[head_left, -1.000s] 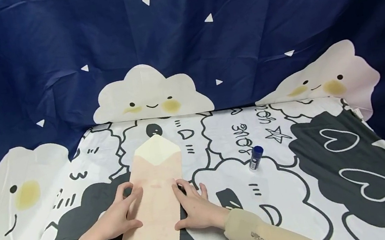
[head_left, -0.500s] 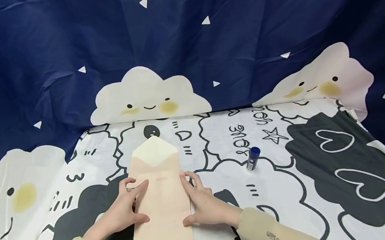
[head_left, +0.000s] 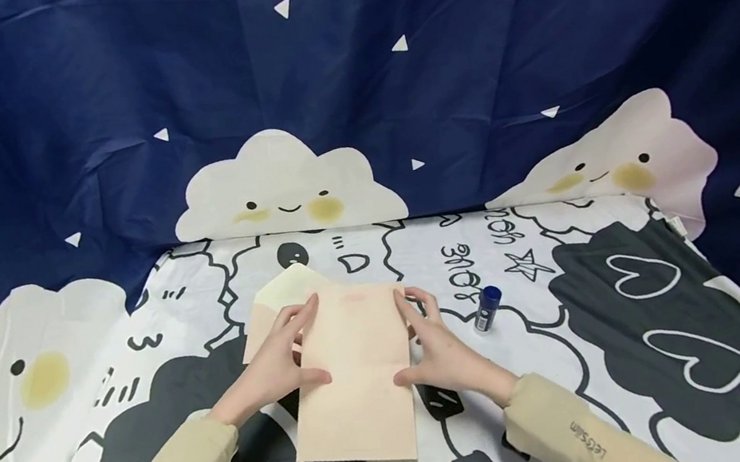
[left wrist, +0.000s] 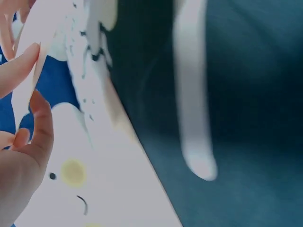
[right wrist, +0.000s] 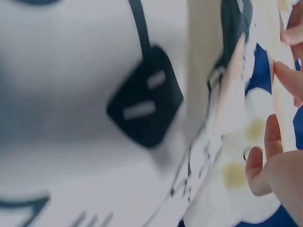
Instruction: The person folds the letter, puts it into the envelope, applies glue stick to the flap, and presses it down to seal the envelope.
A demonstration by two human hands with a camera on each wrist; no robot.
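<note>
Both hands hold a pale peach sheet of paper (head_left: 357,378) in the head view, tilted and raised above the patterned cloth. My left hand (head_left: 278,367) pinches its left edge, fingers behind and thumb in front. At the right edge my right hand (head_left: 443,349) pinches it the same way. In the left wrist view the left hand (left wrist: 26,161) bends its fingers about the paper (left wrist: 35,78). The right hand (right wrist: 284,175) grips the paper (right wrist: 280,104) in the right wrist view. Behind the sheet lies a peach envelope (head_left: 258,333), its cream flap (head_left: 287,280) unfolded; the sheet hides much of it.
A glue stick with a blue cap (head_left: 487,309) stands on the cloth to the right of the right hand. The black-and-white cloth (head_left: 527,351) covers the table. A dark blue curtain with clouds (head_left: 344,65) hangs behind.
The sheet, which lay over the envelope, has been lifted and carried to the right by both hands, uncovering the envelope's left side. The glue stick has not moved.
</note>
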